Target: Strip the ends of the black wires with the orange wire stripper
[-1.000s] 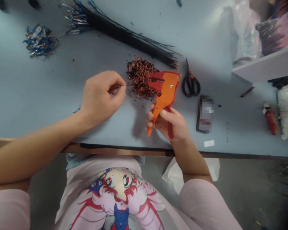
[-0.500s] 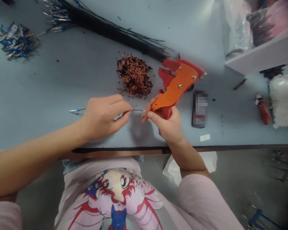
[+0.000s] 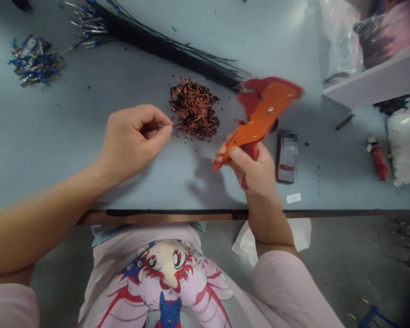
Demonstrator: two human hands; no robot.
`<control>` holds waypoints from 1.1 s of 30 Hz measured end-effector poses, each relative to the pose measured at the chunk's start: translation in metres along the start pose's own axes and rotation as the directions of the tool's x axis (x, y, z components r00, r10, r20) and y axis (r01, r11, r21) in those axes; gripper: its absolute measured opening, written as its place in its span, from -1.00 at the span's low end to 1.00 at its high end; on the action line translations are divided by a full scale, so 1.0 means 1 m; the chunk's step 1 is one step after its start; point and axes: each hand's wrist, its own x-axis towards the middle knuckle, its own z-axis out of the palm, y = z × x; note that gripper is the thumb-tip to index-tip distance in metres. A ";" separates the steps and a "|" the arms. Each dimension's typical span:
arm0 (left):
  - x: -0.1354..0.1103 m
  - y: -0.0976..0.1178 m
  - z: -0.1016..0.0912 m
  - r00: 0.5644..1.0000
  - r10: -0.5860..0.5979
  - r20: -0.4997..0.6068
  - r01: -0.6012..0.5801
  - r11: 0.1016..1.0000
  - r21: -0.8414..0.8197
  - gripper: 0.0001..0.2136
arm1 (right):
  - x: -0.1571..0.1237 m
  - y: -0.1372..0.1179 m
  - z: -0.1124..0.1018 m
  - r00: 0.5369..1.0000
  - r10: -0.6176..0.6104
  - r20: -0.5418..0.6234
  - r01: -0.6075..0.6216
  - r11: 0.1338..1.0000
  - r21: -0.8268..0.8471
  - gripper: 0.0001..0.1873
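Observation:
Between thumb and forefinger, my left hand (image 3: 135, 136) pinches a thin black wire (image 3: 176, 125); a short end of it shows by the fingertips, the rest is hidden by the hand. That end lies at the left side of a heap of copper and black wire scraps (image 3: 195, 110). My right hand (image 3: 256, 168) is closed around the handles of an orange and red wire stripper (image 3: 264, 114), its jaws tilted up and away from me. Beyond the heap stretches a bundle of black wires (image 3: 171, 50) with blue and silver terminals at its left end.
A pile of blue and silver terminal pieces (image 3: 37, 61) lies at the left. Right of the stripper are a phone-like dark object (image 3: 286, 157), a white label (image 3: 293, 198) and a red-handled tool (image 3: 378, 159). A white shelf (image 3: 372, 75) holds plastic bags. The table edge (image 3: 198, 214) runs before me.
My left hand has moved up and left with the wire, away from my right hand. My right hand has shifted right with the wire stripper and no longer touches the wire.

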 end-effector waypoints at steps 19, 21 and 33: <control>-0.008 0.006 0.008 0.998 -0.017 -0.056 0.008 0.987 -0.164 -0.95 | -0.015 0.007 0.013 0.816 0.226 0.532 -0.392 0.893 0.222 -0.65; -0.009 0.007 0.007 0.999 -0.030 -0.020 0.028 0.994 -0.109 -0.92 | -0.015 0.006 0.013 0.814 0.241 0.529 -0.398 0.895 0.204 -0.64; -0.008 0.009 0.004 1.000 -0.019 -0.005 0.018 0.998 -0.066 -0.90 | -0.017 0.008 0.013 0.821 0.249 0.513 -0.382 0.908 0.171 -0.67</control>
